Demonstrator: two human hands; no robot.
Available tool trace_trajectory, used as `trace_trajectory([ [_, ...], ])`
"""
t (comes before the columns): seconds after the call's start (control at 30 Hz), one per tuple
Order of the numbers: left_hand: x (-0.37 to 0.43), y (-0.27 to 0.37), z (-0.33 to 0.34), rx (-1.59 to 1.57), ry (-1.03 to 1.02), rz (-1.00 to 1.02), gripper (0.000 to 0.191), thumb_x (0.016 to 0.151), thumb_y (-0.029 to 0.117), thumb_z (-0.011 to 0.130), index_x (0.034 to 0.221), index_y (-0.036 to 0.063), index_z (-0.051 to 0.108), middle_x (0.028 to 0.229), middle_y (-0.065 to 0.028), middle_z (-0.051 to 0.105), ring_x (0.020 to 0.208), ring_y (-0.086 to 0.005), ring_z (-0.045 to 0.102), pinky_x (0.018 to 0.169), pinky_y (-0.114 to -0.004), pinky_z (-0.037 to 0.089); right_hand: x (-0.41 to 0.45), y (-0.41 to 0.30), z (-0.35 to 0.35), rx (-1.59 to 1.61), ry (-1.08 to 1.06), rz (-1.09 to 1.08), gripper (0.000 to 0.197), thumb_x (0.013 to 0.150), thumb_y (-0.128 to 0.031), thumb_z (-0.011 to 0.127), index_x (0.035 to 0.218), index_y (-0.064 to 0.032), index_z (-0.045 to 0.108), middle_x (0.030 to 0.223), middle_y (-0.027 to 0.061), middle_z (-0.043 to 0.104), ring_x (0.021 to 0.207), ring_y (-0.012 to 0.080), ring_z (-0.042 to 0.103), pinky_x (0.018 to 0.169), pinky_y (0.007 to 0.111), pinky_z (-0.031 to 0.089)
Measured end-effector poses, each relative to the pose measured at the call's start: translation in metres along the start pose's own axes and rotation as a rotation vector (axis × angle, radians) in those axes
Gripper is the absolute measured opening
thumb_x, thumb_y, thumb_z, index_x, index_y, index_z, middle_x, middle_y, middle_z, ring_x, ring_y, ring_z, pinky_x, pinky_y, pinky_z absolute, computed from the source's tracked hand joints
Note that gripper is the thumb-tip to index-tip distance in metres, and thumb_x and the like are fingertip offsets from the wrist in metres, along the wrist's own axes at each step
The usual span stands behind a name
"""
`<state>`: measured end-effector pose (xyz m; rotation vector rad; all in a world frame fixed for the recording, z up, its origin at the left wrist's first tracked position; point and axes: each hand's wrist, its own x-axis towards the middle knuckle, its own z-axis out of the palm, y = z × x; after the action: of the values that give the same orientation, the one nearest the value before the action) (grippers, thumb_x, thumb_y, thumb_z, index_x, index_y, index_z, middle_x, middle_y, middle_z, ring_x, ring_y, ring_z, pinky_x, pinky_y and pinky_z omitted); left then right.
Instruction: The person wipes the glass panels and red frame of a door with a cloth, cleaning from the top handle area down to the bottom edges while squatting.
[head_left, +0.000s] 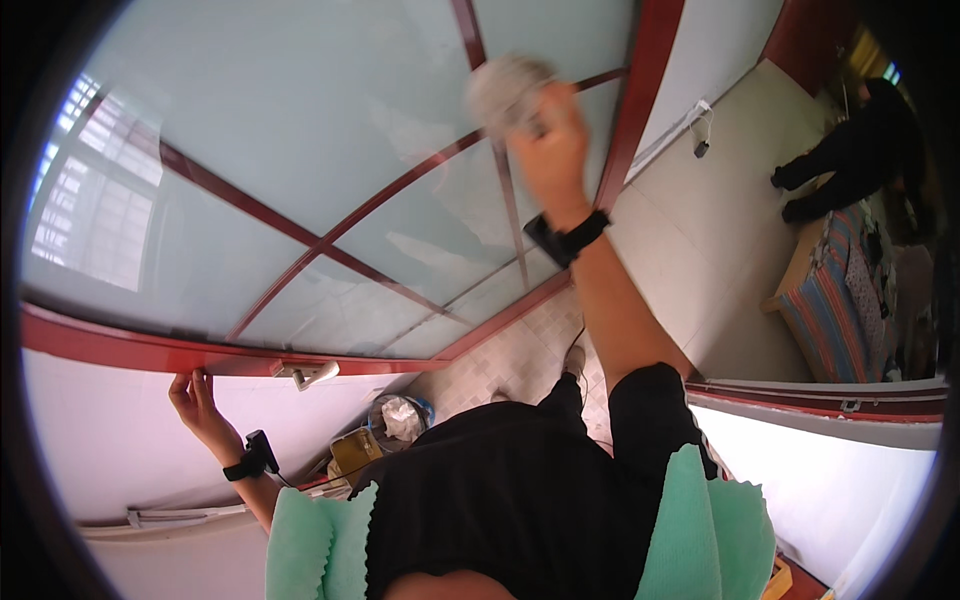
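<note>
My right hand (551, 127) holds a crumpled greyish cloth (510, 90) against or very close to the glass panel (300, 97) of a door; hand and cloth are blurred. Dark red bars (322, 246) cross the frosted pane. At the lower left, my left hand (193, 401) has its fingertips on the edge of the red door frame (150, 354), to the left of the door handle (307, 373). It appears to grip nothing else. Both wrists wear black straps with small devices.
A waste bin (401, 421) with a light liner stands below the handle, beside a yellowish container (355, 454). At right, beyond the doorway, a person in dark clothes (870, 150) is near a bed with a striped cover (832, 277). A charger (701, 148) hangs by the wall.
</note>
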<state>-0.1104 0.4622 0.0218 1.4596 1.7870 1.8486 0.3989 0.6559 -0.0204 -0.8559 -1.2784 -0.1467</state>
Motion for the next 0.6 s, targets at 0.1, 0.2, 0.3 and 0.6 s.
trace_trajectory([
  [0.1, -0.001, 0.001, 0.002, -0.028, -0.007, -0.001, 0.018, 0.095, 0.012, 0.058, 0.111, 0.0051, 0.052, 0.107, -0.0063, 0.059, 0.100, -0.0144, 0.057, 0.091, -0.031, 0.047, 0.053, 0.026, -0.015, 0.245, 0.309, 0.362, 0.024, 0.083, -0.008, 0.064, 0.106, -0.0007, 0.060, 0.095, 0.0058, 0.066, 0.083, 0.0123, 0.060, 0.076, 0.029, 0.048],
  [0.2, 0.000, -0.002, 0.003, -0.058, -0.027, 0.009, 0.018, 0.096, 0.012, 0.057, 0.111, 0.0048, 0.050, 0.106, -0.0069, 0.060, 0.102, -0.0150, 0.058, 0.093, -0.032, 0.048, 0.058, -0.001, 0.005, 0.297, 0.349, 0.323, 0.020, 0.081, -0.006, 0.065, 0.100, -0.0008, 0.061, 0.096, 0.0056, 0.066, 0.080, 0.0104, 0.059, 0.074, 0.028, 0.048],
  [0.3, 0.000, -0.005, 0.000, -0.059, -0.025, 0.018, 0.019, 0.096, 0.012, 0.057, 0.112, 0.0049, 0.050, 0.106, -0.0072, 0.060, 0.101, -0.0151, 0.059, 0.093, -0.032, 0.048, 0.019, -0.067, 0.056, 0.036, 0.165, 0.084, 0.021, 0.075, -0.005, 0.067, 0.094, -0.0029, 0.058, 0.082, 0.0072, 0.058, 0.073, 0.0182, 0.056, 0.067, 0.031, 0.047],
  [0.6, 0.004, -0.018, -0.008, -0.136, -0.052, 0.042, 0.022, 0.094, 0.006, 0.059, 0.114, 0.0035, 0.051, 0.105, -0.0061, 0.059, 0.102, -0.0156, 0.059, 0.094, -0.032, 0.048, -0.028, -0.150, 0.092, 0.101, -0.339, -0.511, 0.019, 0.064, -0.005, 0.070, 0.079, -0.0163, 0.065, 0.084, -0.0024, 0.059, 0.067, 0.0160, 0.060, 0.057, 0.028, 0.051],
])
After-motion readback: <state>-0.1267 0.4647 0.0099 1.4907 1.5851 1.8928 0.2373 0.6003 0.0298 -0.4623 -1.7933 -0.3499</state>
